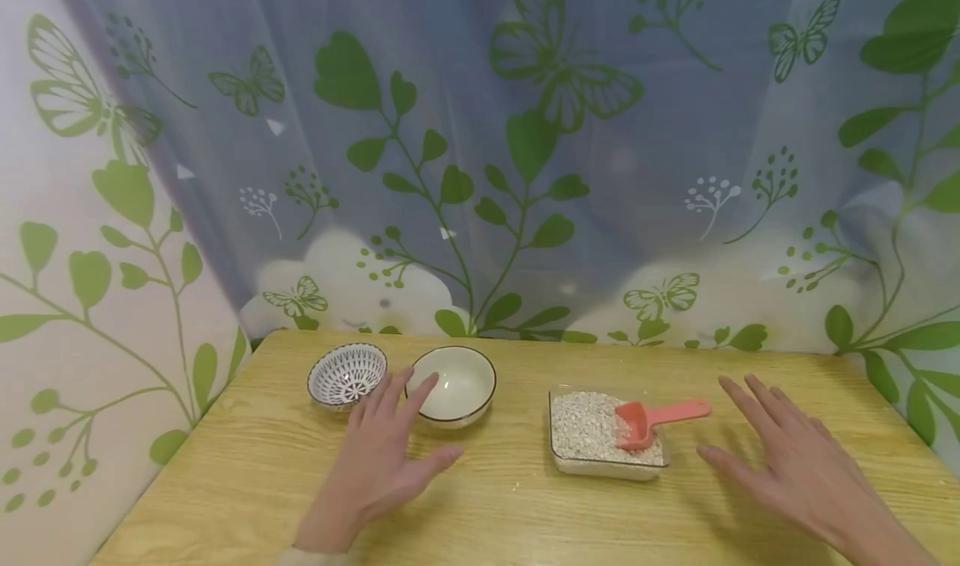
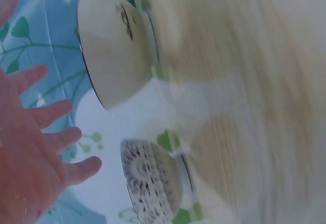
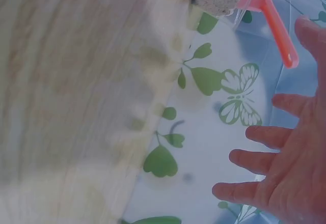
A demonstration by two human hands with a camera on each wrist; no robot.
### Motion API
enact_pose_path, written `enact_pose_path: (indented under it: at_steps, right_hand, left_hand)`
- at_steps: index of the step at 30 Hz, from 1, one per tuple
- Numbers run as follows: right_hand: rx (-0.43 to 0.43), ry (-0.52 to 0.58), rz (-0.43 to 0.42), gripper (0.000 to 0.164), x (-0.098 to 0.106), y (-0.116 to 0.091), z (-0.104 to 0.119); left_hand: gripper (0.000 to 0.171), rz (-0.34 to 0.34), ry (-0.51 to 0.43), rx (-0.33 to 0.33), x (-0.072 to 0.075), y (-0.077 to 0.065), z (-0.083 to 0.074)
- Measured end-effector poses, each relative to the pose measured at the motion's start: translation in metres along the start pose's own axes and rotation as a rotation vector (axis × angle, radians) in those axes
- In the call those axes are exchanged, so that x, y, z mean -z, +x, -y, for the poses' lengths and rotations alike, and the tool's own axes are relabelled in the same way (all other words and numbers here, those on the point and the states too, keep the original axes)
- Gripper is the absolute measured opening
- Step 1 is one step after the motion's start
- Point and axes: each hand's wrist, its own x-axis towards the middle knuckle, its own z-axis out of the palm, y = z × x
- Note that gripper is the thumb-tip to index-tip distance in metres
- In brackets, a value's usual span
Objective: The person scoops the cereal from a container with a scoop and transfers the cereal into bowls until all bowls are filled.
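My left hand (image 1: 382, 453), fingers spread, hovers in front of two bowls and holds nothing. Its fingertips overlap the near edges of a cream bowl (image 1: 461, 383) with a dark rim and a smaller patterned bowl (image 1: 341, 374) in the head view. Both bowls stand upright, as the left wrist view also shows. To the right sits a clear rectangular container (image 1: 607, 469) of oat flakes (image 1: 585, 424). A coral-pink scoop (image 1: 637, 426) lies in the oats, its handle reaching out over the right side. Right of that handle is my right hand (image 1: 795, 466), fingers extended and holding nothing.
The wooden table (image 1: 247, 483) carries all these things. A few pale flakes lie in front of the container. Behind the table hangs a blue-grey curtain (image 1: 450, 283) printed with green leaves and butterflies, and a similar pale sheet (image 1: 45, 174) covers the left side.
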Motion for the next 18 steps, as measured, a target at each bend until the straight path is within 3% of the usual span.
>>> enact_pose_path:
  at_steps: [5,13,18]
  right_hand:
    - [0.056,0.043,-0.063,0.089,0.006,0.005,0.008]
    - [0.031,0.062,0.011,0.081,0.013,0.014,0.02]
    - [0.022,0.057,0.038,0.078,0.012,0.018,0.026]
  left_hand:
    - [0.08,-0.021,-0.088,-0.044,-0.006,0.006,-0.015]
    - [0.078,0.045,-0.196,-0.058,-0.02,0.015,-0.039]
    - [0.077,0.021,-0.176,-0.067,-0.028,0.02,-0.045]
